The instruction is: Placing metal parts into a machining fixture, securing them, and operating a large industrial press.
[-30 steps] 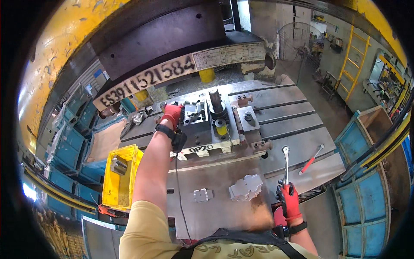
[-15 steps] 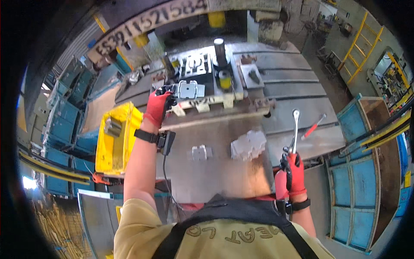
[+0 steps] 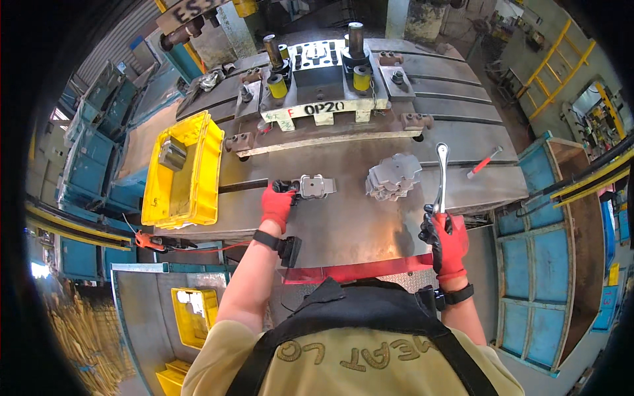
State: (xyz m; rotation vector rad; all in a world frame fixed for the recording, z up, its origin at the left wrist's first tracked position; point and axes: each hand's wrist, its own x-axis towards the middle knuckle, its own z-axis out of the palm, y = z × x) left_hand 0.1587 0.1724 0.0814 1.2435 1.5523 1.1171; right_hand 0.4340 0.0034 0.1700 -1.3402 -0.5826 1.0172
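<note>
My left hand (image 3: 280, 200), in a red and black glove, pinches the left edge of a small stamped metal plate (image 3: 317, 187) low over the steel table. Part of another plate seems to show under it; whether they touch I cannot tell. My right hand (image 3: 447, 241), gloved alike, is closed around the lower end of a ratchet wrench (image 3: 442, 173) with a chrome shaft, its round head pointing away from me. Between the hands, a little farther off, lies a pile of similar plates (image 3: 394, 176).
Beyond the table stands a press die (image 3: 323, 84) with posts and yellow cylinders. A yellow bin (image 3: 210, 181) holding a metal block is at the left. A red-handled tool (image 3: 485, 163) lies at the right. Blue crates (image 3: 528, 284) stand right of the table.
My left hand has come back from the die toward me with the plate, to where a single plate lay on the table. My right hand still holds the ratchet wrench. The view has tilted.
</note>
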